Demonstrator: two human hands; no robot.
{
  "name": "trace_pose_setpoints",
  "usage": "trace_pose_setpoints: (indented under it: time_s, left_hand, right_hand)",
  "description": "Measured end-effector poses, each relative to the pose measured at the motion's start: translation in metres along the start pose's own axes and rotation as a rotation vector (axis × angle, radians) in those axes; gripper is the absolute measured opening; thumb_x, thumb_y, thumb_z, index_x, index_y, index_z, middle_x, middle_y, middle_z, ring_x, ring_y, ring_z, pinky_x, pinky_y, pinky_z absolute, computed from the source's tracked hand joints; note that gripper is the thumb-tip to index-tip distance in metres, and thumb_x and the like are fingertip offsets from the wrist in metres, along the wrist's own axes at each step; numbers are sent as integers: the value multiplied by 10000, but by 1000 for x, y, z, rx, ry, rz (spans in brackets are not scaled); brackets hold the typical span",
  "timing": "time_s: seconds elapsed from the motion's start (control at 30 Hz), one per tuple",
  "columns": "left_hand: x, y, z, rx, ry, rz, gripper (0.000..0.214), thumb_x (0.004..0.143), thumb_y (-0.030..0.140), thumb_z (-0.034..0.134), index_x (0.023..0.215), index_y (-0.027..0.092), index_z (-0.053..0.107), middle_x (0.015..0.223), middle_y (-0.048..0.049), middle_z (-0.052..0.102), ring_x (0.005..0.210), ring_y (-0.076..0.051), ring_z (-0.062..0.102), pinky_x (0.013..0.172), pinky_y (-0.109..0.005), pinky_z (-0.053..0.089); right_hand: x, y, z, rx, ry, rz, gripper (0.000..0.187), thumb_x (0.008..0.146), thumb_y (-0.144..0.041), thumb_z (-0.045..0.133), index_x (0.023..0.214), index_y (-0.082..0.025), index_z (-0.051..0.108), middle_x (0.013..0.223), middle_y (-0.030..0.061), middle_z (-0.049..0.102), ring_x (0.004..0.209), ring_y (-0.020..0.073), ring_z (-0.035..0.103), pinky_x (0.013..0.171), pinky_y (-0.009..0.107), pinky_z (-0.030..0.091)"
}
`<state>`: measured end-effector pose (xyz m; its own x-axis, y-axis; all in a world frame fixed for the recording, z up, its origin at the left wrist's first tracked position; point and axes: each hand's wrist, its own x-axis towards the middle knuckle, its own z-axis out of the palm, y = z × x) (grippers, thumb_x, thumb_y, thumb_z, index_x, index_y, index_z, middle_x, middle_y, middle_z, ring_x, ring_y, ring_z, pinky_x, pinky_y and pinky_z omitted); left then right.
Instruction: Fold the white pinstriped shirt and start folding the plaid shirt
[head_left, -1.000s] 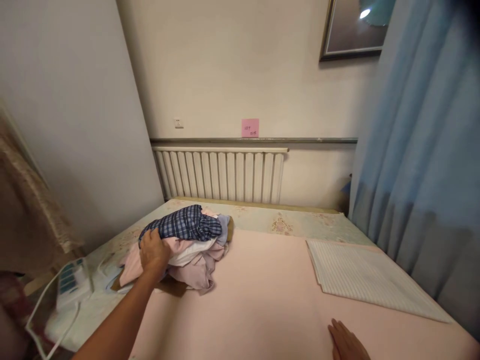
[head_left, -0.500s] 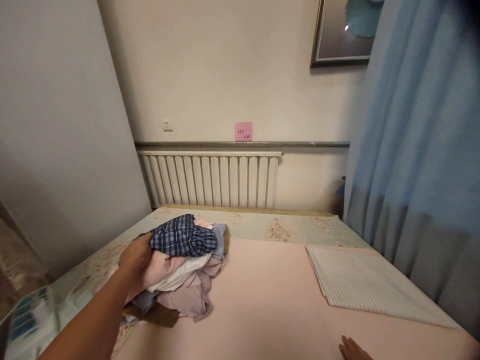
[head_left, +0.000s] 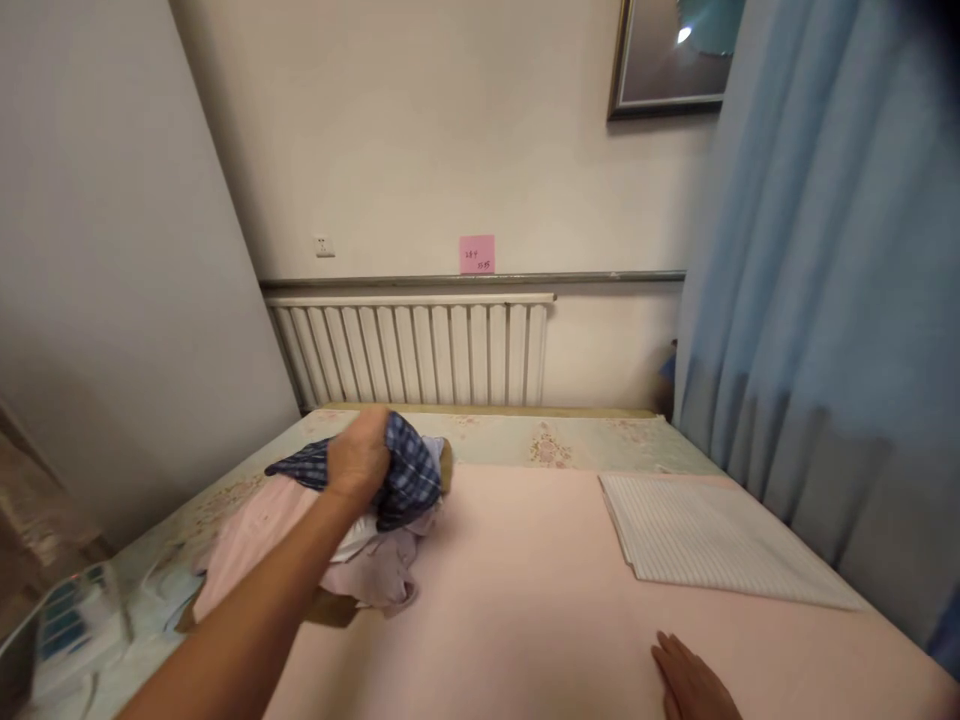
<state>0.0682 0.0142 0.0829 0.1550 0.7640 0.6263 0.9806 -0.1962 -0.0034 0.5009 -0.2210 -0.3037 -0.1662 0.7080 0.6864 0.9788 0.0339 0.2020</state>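
My left hand [head_left: 360, 455] is closed on a dark blue plaid cloth garment [head_left: 412, 475], lifting part of it above a heap of clothes. What kind of garment it is cannot be made out. Under it in the heap lie a pale pink garment [head_left: 251, 535], a mauve one [head_left: 379, 575] and something white, partly hidden by my forearm. My right hand [head_left: 694, 680] lies low on the right with its fingers stretched out over the pink sheet [head_left: 517, 590], holding nothing. Beyond it rests a folded white striped cloth [head_left: 720, 540].
A floral cover [head_left: 551, 445] shows along the table's far edge, with a radiator [head_left: 420, 350] behind it. Blue curtains [head_left: 810, 300] hang at the right. On the left stand a grey panel [head_left: 135, 250] and a clear-and-blue box [head_left: 71, 630].
My left hand has moved right and up, pulling the plaid garment into a bunch. My right hand has come further into view. The camera view has shifted slightly.
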Motion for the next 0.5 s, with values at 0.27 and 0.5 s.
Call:
trace_pose_setpoints:
  time_s: [0.27,0.5]
  left_hand:
    - [-213,151,91,-391,-658,288,448,795,35,303,1069,231,599,1075,-98,624,1006,-228,558,861,-337,418]
    - [-290,184,99,-503,-824,183,521,691,24,395,1125,227,600,1191,-91,579,1142,-231,482,990,-353,368]
  right_hand:
    - [11,-14,-22,70,-54,135,373,830,-167,420,1156,-155,601,1240,104,616,1175,252,545,998,414,398]
    - [13,-15,-28,68,-53,144,367,824,-153,425,1145,-140,603,1214,116,628,1174,256,540,1008,416,379]
